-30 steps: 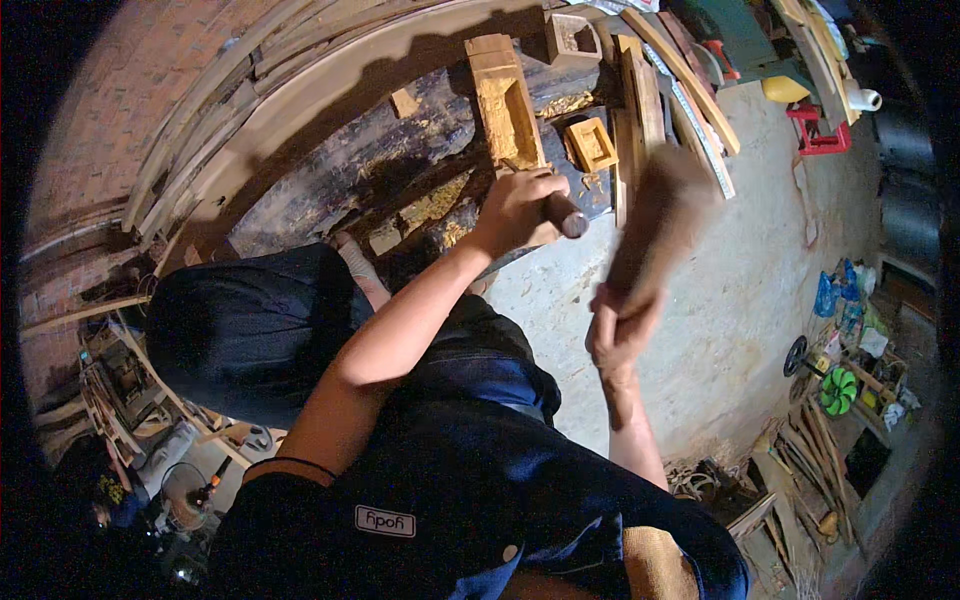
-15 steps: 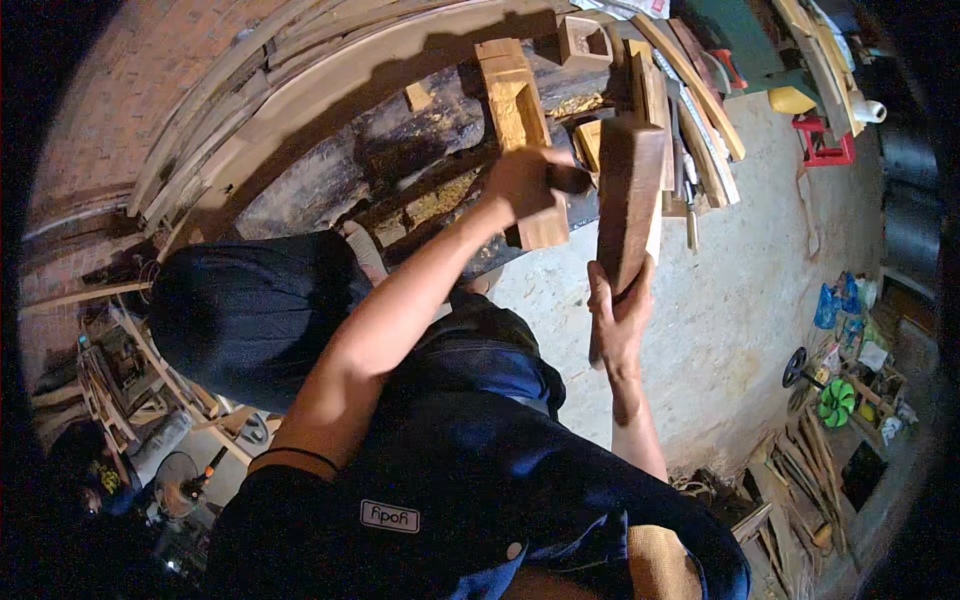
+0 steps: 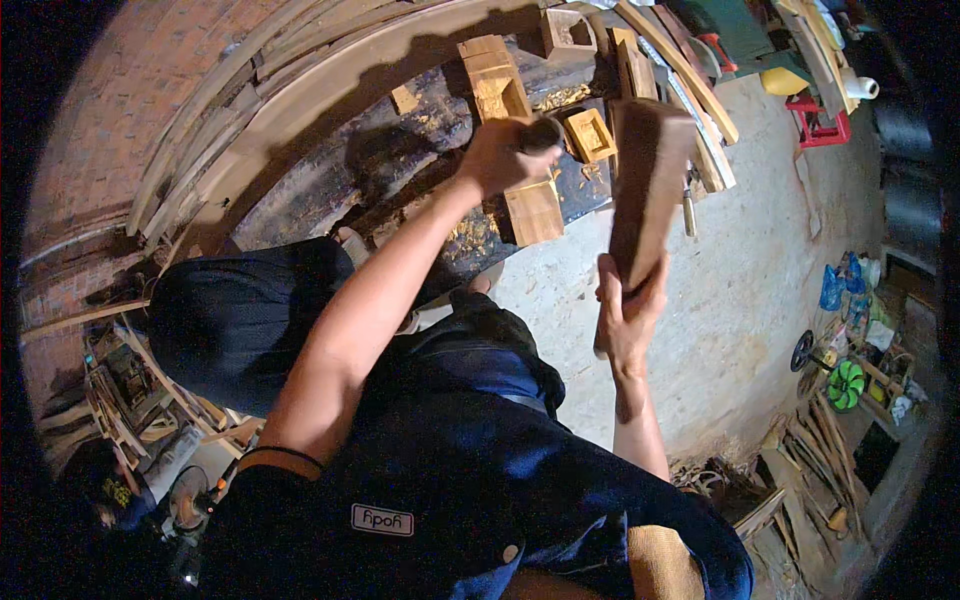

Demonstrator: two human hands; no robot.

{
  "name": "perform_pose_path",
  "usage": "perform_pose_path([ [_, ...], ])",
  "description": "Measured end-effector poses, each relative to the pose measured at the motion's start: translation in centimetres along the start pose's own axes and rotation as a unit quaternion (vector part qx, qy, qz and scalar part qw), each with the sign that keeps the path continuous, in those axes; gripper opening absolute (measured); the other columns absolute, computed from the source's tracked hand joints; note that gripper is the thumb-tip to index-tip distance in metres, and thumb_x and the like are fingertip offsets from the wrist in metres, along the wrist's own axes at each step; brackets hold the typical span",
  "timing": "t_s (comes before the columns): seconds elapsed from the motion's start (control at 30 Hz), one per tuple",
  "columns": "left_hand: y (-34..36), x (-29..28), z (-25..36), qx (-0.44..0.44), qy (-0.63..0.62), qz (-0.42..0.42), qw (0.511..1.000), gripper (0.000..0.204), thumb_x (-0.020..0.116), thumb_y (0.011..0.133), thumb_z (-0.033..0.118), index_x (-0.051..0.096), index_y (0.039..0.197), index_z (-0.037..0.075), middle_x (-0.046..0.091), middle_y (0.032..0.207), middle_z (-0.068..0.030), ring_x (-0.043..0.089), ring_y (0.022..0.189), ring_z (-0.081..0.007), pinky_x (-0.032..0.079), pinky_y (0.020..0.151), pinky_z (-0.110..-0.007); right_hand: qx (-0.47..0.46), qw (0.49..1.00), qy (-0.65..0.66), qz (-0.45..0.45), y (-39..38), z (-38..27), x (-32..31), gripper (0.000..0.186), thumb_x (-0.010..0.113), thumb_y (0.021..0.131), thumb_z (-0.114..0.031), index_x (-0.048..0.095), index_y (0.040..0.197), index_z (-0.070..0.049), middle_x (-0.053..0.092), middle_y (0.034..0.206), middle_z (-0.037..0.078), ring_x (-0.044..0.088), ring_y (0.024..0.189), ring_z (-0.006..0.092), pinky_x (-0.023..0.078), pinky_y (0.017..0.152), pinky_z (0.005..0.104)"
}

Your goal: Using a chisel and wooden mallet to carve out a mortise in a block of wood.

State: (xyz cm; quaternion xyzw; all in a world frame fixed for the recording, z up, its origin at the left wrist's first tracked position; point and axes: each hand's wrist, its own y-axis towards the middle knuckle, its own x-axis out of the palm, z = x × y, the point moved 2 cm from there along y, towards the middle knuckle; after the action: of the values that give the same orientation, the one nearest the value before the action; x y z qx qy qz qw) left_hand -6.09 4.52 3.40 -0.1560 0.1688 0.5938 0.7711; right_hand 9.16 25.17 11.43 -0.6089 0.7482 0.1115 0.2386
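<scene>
left hand (image 3: 493, 158) gripped a dark handle (image 3: 541, 135) over the block (image 3: 535, 215); right hand (image 3: 632, 310) gripped a mallet (image 3: 650, 185). hollow (image 3: 500, 97) already opened; remaining cutting could not be told.

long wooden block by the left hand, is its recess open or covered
Open at its far end: the long wooden block shows inner walls and no lid there. The left hand hides the nearer part.

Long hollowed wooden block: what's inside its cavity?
The cavity shows rough yellowish wood, partly shadowed, toward its far end. The left hand, gripping a dark handle, covers the nearer part; what lies there can't be seen.
</scene>
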Motion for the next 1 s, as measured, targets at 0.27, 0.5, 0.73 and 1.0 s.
perform_pose_path([
  [0.27,-3.3,3.5,0.7,0.103,0.111,0.06,0.987,0.01,0.067,0.076,0.02,0.063,0.079,0.011,0.065,0.073,-0.0117,0.067,0.069,-0.0329,0.053,0.063,-0.042,0.035,0.982,-0.109,-0.149,1.6,-2.4,1.4,0.051,0.071,0.086,-0.019,0.045,0.128,-0.004,0.063,0.079,0.028,0.065,0.073,0.0466,0.052,0.065,0.042],
  [0.5,-4.7,5.0,0.2,0.148,0.037,0.089,0.984,0.014,0.064,0.081,0.022,0.065,0.085,0.008,0.064,0.074,-0.0142,0.066,0.07,-0.0366,0.052,0.061,-0.044,-0.031,0.991,-0.086,-0.102,-0.3,-1.5,1.5,0.048,0.071,0.087,-0.021,0.047,0.124,-0.001,0.066,0.084,0.029,0.067,0.076,0.0477,0.053,0.065,0.0444],
  [0.73,-4.8,6.0,-0.1,0.118,0.121,0.049,0.984,0.018,0.066,0.08,0.028,0.066,0.086,0.011,0.064,0.076,-0.0114,0.067,0.069,-0.0331,0.052,0.062,-0.045,-0.06,0.997,-0.041,-0.025,-0.3,1.7,1.0,0.045,0.073,0.089,-0.023,0.049,0.118,0.001,0.059,0.072,0.006,0.055,0.057,0.013,0.046,0.051,0.0285],
  [1.0,0.9,-0.3,-0.9,0.026,-0.053,0.116,0.991,0.03,0.081,0.08,0.034,0.073,0.088,0.006,0.074,0.079,-0.011,0.073,0.079,-0.0218,0.056,0.068,-0.037,0.098,0.992,0.075,-0.039,-1.1,1.3,0.1,0.047,0.073,0.089,-0.029,0.05,0.119,-0.001,0.057,0.07,0.005,0.055,0.056,0.0118,0.046,0.051,0.0282],
])
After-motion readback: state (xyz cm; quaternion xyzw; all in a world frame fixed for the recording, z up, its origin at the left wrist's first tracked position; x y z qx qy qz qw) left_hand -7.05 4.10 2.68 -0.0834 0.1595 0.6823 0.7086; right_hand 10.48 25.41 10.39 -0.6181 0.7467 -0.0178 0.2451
